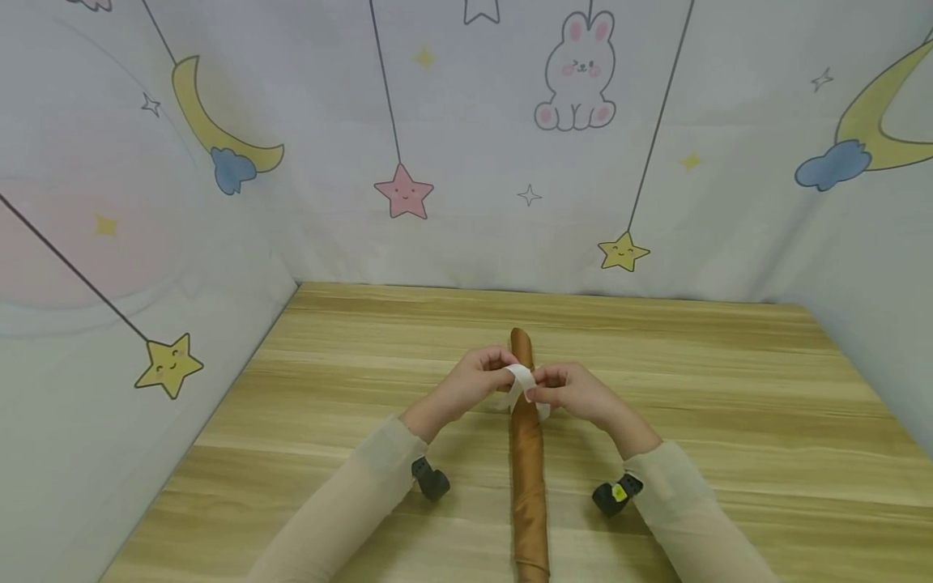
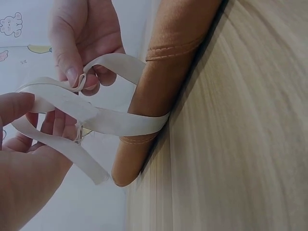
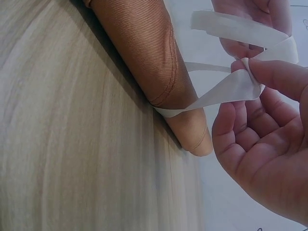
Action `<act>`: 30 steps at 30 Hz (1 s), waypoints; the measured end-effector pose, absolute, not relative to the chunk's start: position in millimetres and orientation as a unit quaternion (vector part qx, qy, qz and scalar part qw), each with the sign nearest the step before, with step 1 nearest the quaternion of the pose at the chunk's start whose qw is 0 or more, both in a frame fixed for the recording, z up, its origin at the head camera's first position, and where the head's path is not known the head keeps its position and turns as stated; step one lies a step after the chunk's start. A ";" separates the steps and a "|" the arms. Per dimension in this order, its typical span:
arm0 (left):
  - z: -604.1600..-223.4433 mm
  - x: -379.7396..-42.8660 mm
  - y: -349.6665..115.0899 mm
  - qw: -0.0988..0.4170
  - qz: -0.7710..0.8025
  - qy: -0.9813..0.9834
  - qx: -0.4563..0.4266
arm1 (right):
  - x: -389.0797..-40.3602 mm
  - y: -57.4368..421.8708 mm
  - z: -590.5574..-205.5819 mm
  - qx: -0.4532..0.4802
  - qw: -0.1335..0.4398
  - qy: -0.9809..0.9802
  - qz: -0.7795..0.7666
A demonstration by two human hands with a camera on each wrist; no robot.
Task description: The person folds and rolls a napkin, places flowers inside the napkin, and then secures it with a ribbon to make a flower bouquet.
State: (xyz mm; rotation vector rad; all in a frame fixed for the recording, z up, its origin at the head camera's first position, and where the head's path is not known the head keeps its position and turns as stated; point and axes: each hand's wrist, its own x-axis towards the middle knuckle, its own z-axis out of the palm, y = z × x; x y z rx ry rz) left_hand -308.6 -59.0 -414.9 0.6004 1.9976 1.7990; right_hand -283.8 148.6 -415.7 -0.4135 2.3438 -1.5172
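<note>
A long roll of brown fabric lies on the table, running away from the person. White ribbon passes around the roll near its far end, and its lengths cross above it. My left hand pinches the ribbon on the left side of the roll, a loose end hanging past the fingers in the left wrist view. From the right, my right hand pinches a fold of the ribbon between thumb and forefinger. Both hands are close together, just over the roll.
The wooden table reaches back to a white cloth backdrop printed with stars, moons and a rabbit. Cloth also stands along both sides. A small black camera is strapped at each wrist, below the cream sleeves.
</note>
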 end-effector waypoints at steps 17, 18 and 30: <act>-416.0 -307.8 -59.2 0.196 0.627 0.727 0.200 | -284.8 150.3 -418.3 -0.141 0.156 0.819 -0.534; -416.3 -307.8 -59.5 0.196 0.627 0.727 0.201 | -284.8 150.1 -418.4 -0.142 0.157 0.818 -0.536; -418.7 -308.9 -60.4 0.203 0.627 0.724 0.203 | -282.8 147.1 -418.1 -0.142 0.155 0.814 -0.542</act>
